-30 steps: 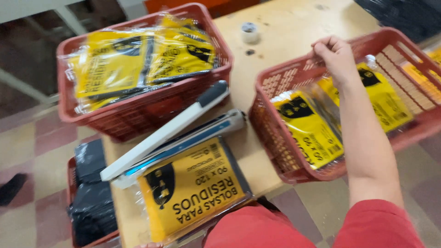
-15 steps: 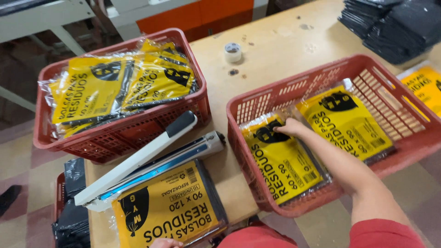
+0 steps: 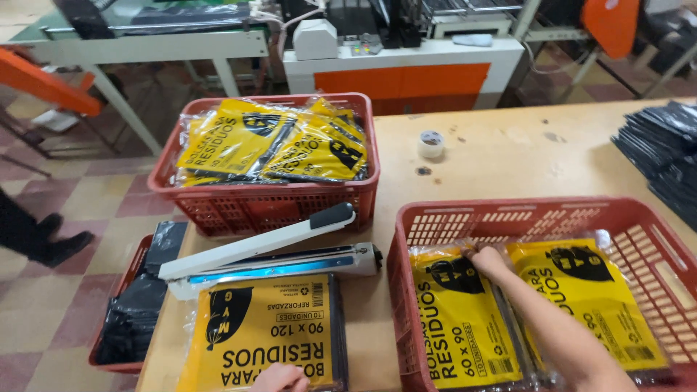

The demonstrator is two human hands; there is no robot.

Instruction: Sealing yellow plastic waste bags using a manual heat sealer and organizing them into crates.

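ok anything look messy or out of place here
Mostly tidy. The yellow packs in the far red basket are heaped askew, overlapping at angles, unlike the two flat packs in the near basket. The heat sealer sits with its arm raised.

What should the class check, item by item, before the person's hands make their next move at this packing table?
1. Right hand on a yellow-and-black plastic pack in the near red plastic basket: ok.
2. Second yellow pack lies flat beside it: ok.
3. Left hand touches the large yellow pack on the wooden table: ok.
4. White bar heat sealer arm raised: ok.
5. Sealer powered: cannot tell.
6. Far red basket has room: not ok, heaped.
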